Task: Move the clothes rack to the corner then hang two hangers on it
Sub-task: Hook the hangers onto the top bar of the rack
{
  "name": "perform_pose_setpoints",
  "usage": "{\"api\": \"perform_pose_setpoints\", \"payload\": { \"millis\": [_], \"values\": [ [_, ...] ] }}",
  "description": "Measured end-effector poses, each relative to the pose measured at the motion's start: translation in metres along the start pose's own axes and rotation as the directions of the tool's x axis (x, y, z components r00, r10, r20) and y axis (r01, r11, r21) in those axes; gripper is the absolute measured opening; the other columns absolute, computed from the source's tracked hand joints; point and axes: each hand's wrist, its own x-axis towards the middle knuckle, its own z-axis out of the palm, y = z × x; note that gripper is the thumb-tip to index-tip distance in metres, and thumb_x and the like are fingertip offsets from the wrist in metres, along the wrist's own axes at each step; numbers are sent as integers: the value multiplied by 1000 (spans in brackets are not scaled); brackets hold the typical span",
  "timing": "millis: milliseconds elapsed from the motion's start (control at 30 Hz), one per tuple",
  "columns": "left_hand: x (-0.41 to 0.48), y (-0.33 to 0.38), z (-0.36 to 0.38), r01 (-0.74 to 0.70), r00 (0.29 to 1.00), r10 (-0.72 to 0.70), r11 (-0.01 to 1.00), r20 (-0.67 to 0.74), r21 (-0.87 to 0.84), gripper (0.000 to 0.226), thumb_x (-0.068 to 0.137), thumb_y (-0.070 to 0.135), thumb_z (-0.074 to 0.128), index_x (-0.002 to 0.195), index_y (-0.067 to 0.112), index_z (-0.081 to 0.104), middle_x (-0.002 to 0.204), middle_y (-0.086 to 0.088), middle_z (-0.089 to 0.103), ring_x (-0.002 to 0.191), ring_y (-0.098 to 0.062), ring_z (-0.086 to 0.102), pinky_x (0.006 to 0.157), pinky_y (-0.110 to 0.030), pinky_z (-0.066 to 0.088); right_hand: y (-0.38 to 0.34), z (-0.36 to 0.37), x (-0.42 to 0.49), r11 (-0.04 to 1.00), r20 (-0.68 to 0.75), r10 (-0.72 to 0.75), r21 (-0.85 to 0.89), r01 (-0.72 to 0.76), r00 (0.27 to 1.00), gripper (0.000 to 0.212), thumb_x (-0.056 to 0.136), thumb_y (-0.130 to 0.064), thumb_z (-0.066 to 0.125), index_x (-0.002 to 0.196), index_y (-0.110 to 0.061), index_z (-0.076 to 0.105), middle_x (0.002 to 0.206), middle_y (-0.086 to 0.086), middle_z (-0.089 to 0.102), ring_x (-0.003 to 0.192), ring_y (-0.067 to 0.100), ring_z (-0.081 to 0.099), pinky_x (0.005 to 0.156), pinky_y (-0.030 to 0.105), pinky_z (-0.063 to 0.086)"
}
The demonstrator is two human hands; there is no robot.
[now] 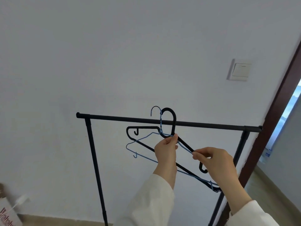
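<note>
A black clothes rack (123, 118) stands against the white wall, its right end close to a dark door frame. A thick black plastic hanger (172, 116) and a thin blue wire hanger (141, 154) are held together, tilted, right in front of the rack's top bar. Both hooks rise above the bar; whether either rests on it I cannot tell. My left hand (166, 150) pinches both hangers at their necks just below the bar. My right hand (215, 162) grips their right shoulder arms, lower and to the right.
A dark brown door frame (276, 115) runs down the right side, with a light switch (240, 70) on the wall beside it. A box with red lettering (8, 216) and a white cable sit on the floor at the lower left.
</note>
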Motion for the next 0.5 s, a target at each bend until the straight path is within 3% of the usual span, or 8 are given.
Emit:
{"api": "perform_pose_setpoints", "payload": {
  "millis": [133, 500],
  "values": [
    [22, -5, -4, 27, 1000, -27, 1000, 12, 2, 23, 84, 26, 61, 61, 25, 55, 71, 9, 59, 68, -3, 53, 81, -28, 39, -1, 13, 12, 999, 16, 46, -27, -45, 999, 21, 82, -30, 63, 62, -37, 58, 76, -9, 71, 78, 13, 61, 65, 30, 47],
    [63, 4, -11, -8, 996, 4, 999, 87, 54, 25, 84, 31, 60, 60, 26, 55, 71, 10, 59, 69, -2, 54, 77, -27, 40, -18, 29, 35, 994, 2, 88, -62, -87, 996, 15, 83, -31, 61, 69, -28, 66, 77, -6, 71, 80, 14, 61, 57, 19, 39]
  ]
}}
